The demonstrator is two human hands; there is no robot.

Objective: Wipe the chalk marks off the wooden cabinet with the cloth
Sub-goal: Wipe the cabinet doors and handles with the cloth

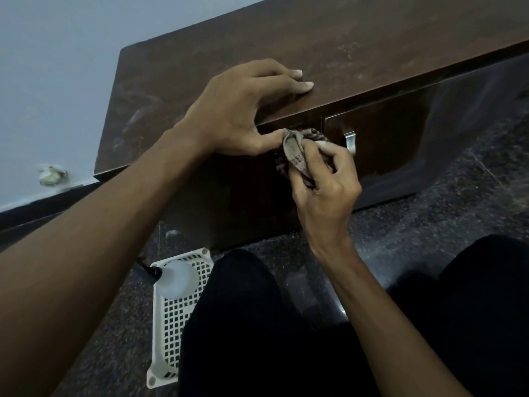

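While our left hand point(237, 110) lays its straight fingers on the near edge of the wooden cabinet point(343, 38), thumb stretched down to touch the cloth point(296, 151), our right hand point(326, 193) pinches that cloth, bunched in curled fingers, against the cabinet's front just below the top and just left of a metal handle point(350, 142). Pale chalk marks point(137, 110) smear the top's left end. Near left on the floor, a white basket point(171, 333) holds a pale bottle point(177, 279).

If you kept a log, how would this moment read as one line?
left hand: rests on cabinet top edge | right hand: grips cloth against cabinet front | basket with bottle on floor
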